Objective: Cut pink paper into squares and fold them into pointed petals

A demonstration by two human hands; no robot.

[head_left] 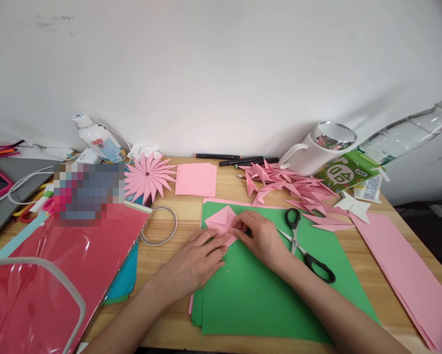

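Observation:
A small square of pink origami paper (220, 216) with its upper part folded over lies near the top left of the green paper stack (272, 295). My left hand (199, 258) rests on its lower part, fingers stretched out and pressing on it. At its right edge, my right hand (260, 235) pinches the paper between thumb and forefinger; the fingertips partly cover the fold. Black-handled scissors (295, 241), blades slightly apart, lie on the green sheets, just right of my right hand.
Behind are a pleated pink paper star (147, 178), pink squares (196, 179), pens (218, 156) and folded pink pieces (295, 184). A mug (309, 150) and clear bottle (405, 132) stand back right, pink strips (409, 275) below. A red pack (66, 265) and metal ring (174, 228) lie left.

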